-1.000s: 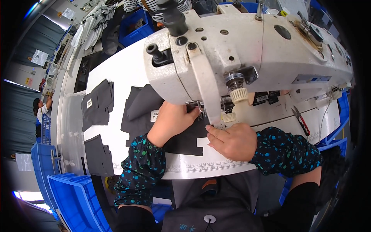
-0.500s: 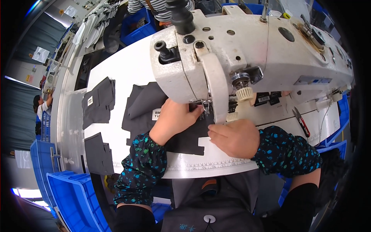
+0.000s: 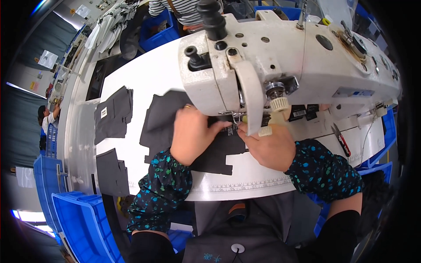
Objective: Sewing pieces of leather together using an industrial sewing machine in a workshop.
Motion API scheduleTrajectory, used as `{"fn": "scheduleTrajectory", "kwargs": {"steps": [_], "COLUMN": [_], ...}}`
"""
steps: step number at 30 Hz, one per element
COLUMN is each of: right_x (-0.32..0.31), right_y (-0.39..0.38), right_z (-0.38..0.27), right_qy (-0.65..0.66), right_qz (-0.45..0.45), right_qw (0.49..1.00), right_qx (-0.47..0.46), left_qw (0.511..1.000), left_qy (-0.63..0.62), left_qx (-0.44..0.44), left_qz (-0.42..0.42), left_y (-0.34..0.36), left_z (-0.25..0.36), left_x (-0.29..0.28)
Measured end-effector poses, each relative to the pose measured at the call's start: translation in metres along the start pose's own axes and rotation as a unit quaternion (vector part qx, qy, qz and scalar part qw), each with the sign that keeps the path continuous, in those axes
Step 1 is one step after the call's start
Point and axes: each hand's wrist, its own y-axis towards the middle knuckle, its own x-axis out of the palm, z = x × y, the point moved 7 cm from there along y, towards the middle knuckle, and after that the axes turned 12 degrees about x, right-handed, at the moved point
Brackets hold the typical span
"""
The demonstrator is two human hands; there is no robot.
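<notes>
A white sewing machine (image 3: 215,87) stands over a dark grey fabric piece (image 3: 210,162) on the white table (image 3: 245,188). My left hand (image 3: 190,136) lies on that fabric left of the presser foot (image 3: 237,117), fingers bent and thumb reaching toward the foot, closed on the cloth. Beside the foot on the right, my right hand (image 3: 267,144) has its fingertips drawn together on the fabric's edge, partly behind the machine's white lever. Pale printing shows on the cloth between both thumbs. Two stacks of grey pieces (image 3: 112,114) lie at the left, one with a white label.
Scissors (image 3: 340,140) with red-and-black handles and some black tags (image 3: 298,111) lie at the right. Blue bins (image 3: 76,219) surround the table. A co-worker in stripes (image 3: 184,11) is at the back; another person (image 3: 47,116) works at the far left.
My right hand has moved up toward the presser foot. My left hand has shifted slightly up, its fingers now higher on the fabric and covering the white label there.
</notes>
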Motion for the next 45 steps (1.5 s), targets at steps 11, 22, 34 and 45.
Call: {"fn": "scheduleTrajectory", "kwargs": {"steps": [11,22,34,45], "right_x": [0.000,0.003,0.005,0.000], "right_y": [-0.001,-0.001,-0.002,-0.005], "right_z": [0.000,-0.001,0.001,-0.006], "right_qy": [-0.015,-0.036,-0.021,-0.025], "right_qz": [0.006,-0.010,-0.020,-0.031], "right_qw": [1.000,0.999,0.999,0.999], "right_qx": [0.027,0.036,0.033,-0.016], "left_qw": [0.967,0.974,0.979,0.984], "left_qy": [0.197,0.155,0.098,0.048], "left_qx": [0.148,0.165,0.173,0.172], "left_qz": [0.062,0.003,-0.048,-0.011], "left_y": [-0.014,-0.029,-0.039,-0.041], "left_z": [0.004,0.064,0.057,0.051], "left_x": [-0.024,-0.004,0.024,0.030]}}
